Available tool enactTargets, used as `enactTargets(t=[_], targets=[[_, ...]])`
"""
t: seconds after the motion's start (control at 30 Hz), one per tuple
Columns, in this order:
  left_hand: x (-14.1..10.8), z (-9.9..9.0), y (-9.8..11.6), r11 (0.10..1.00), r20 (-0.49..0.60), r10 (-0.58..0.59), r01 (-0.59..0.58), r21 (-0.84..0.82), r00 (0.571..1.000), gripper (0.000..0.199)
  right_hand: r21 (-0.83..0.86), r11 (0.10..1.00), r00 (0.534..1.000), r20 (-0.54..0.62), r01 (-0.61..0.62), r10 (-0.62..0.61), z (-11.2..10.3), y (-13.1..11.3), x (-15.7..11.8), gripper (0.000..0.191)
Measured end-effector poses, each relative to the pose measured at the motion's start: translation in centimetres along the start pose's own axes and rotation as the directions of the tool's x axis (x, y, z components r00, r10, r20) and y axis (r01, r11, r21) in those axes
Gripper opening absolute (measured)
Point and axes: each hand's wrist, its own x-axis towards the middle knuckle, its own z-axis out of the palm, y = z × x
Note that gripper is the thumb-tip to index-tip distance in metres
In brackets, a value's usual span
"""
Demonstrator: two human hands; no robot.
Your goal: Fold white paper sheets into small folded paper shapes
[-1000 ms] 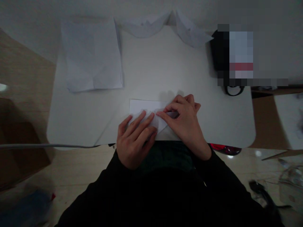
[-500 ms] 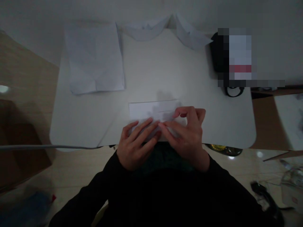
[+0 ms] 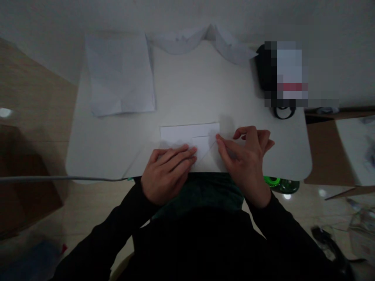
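A folded sheet of white paper lies near the table's front edge, with a slanted fold on its right side. My left hand lies flat over the lower left part of the paper, fingers stretched out, hiding what is beneath. At the paper's right edge, the thumb and forefinger of my right hand pinch together on the slanted fold. The other fingers of that hand are curled and raised off the table.
A stack of white paper lies at the back left of the white table. Two folded paper boats stand along the wall. A black case with a strap is at the back right. A grey cable crosses the front left edge.
My right hand has moved right, from the paper's middle out to its right edge, uncovering the slanted fold. My left hand has stayed on the paper, its fingers closer together.
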Motion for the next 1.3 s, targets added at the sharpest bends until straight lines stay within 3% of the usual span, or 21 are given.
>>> enactTargets(t=[0.1,0.23,0.3,0.4,0.5,0.63,0.73,0.93,1.1,1.3], targets=[[0.2,-0.3,-0.3,1.0,0.024,0.005,-0.005,-0.021,1.0,0.026,0.027,0.989,0.989,0.019,0.143,-0.144,-0.2,-1.1,-0.9,0.013],[0.2,-0.3,-0.4,1.0,0.014,0.01,-0.01,-0.029,1.0,0.028,0.127,0.929,0.935,0.034,0.347,-0.354,-0.6,-3.0,-2.5,0.015],[0.2,-0.1,-0.5,1.0,0.01,0.009,-0.008,-0.028,1.0,0.027,0.183,0.902,0.913,0.044,0.391,-0.405,-0.8,-3.6,-2.8,0.014],[0.1,0.1,-0.5,1.0,-0.002,0.017,-0.017,-0.017,1.0,0.026,0.384,0.852,0.909,0.067,0.356,-0.411,-0.6,-3.5,-2.5,0.009],[0.0,0.1,-0.7,0.999,-0.002,0.042,-0.042,-0.01,0.999,0.029,0.571,0.784,0.945,0.043,0.243,-0.324,-0.2,-2.6,-1.7,0.009],[-0.9,-0.2,-1.0,0.996,0.039,0.088,-0.088,-0.017,0.995,0.035,0.544,0.806,0.945,0.068,0.233,-0.319,0.4,-1.3,-0.7,0.02],[-1.9,-0.7,-1.5,0.993,0.087,0.104,-0.099,-0.063,0.991,0.038,0.533,0.811,0.94,0.081,0.24,-0.332,0.6,-1.1,-0.3,0.013],[-2.4,-1.7,-2.7,0.972,0.079,0.027,-0.007,-0.237,0.997,0.036,0.54,0.808,0.949,0.049,0.238,-0.312,0.7,-1.1,-0.2,0.006],[-0.2,-1.7,-3.0,0.944,0.067,-0.11,0.125,-0.305,0.992,0.016,0.54,0.805,0.943,0.056,0.246,-0.327,0.9,-0.8,-0.4,0.008],[2.3,-0.7,-3.1,0.917,0.011,-0.284,0.275,-0.289,0.959,0.025,0.533,0.8,0.931,0.058,0.277,-0.361,0.8,-0.6,-0.6,0.014]])
